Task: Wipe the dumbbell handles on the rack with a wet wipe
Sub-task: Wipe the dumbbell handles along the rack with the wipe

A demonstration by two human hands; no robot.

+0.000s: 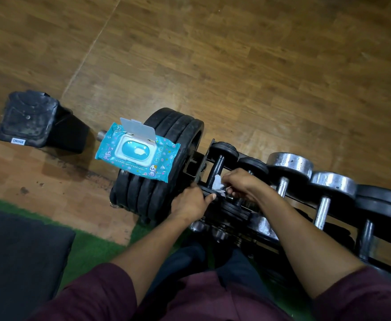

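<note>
Just right of the frame's centre, the right hand (238, 181) pinches a crumpled white wet wipe (218, 185) against the black handle of the leftmost dumbbell (217, 166) on the rack (199, 163). The left hand (190, 201) grips that dumbbell's near black end, fingers (209, 198) curled around it. Chrome dumbbells (289, 165) line the rack toward the right edge. An open blue wipes pack (137, 151) lies on stacked black plates (166, 172) left of the rack.

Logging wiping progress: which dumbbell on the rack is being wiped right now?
The leftmost dumbbell, black-handled with black ends; the right hand holds the wet wipe against its handle. The chrome ones are untouched.
</note>
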